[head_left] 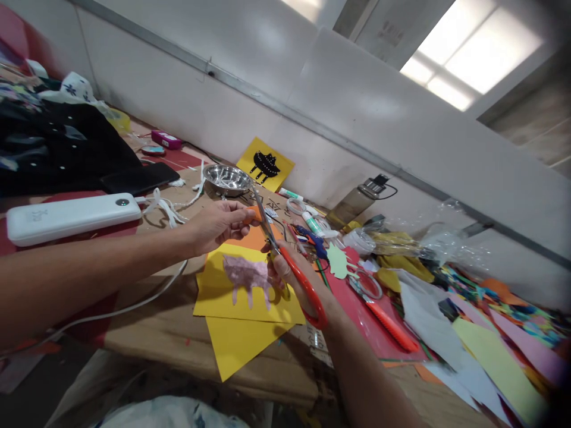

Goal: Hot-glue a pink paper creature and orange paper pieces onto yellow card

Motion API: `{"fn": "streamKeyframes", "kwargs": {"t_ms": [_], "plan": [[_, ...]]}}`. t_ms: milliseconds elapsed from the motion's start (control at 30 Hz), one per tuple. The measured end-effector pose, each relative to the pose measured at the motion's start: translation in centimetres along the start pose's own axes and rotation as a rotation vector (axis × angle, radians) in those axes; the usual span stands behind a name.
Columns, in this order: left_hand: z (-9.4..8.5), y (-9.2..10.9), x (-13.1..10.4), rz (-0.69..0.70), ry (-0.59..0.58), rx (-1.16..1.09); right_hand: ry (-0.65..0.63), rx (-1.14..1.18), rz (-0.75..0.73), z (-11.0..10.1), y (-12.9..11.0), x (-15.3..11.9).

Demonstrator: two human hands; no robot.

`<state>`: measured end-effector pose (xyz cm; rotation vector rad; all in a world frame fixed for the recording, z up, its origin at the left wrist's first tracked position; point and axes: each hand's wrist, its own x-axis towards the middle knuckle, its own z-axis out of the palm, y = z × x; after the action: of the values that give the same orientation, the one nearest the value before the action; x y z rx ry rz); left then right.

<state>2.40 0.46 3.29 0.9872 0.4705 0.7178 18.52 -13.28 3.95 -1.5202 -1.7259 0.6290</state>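
My left hand [216,227] pinches a small piece of orange paper [255,214] between thumb and fingers. In my right hand [288,270] is a pair of scissors [304,280] with large red handles, its blades pointing up and touching or crossing the orange paper. Whether the blades are apart cannot be made out. Below both hands lie yellow paper sheets [243,342], and on them rests a pinkish animal-shaped cutout [245,273] with several legs. A larger orange sheet [245,238] shows partly behind the yellow ones.
Around stand a steel bowl [227,178], a yellow card with a black cutout [265,165], a bottle [352,205], a blue glue gun [312,239], a green cutout [339,261] and a red cutter [390,326]. A white power bank [74,217] and cables lie left; paper scraps [497,356] right.
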Motion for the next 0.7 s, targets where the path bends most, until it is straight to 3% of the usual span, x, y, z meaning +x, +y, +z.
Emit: {"fn": "streamKeyframes", "kwargs": {"t_ms": [533, 700], "plan": [[-0.43, -0.26, 0.27, 0.038, -0.033, 0.030, 0.049, -0.025, -0.044, 0.16, -0.20, -0.09], [-0.31, -0.19, 0.13, 0.032, -0.019, 0.032, 0.125, -0.050, -0.056, 0.23, -0.10, -0.01]]}}
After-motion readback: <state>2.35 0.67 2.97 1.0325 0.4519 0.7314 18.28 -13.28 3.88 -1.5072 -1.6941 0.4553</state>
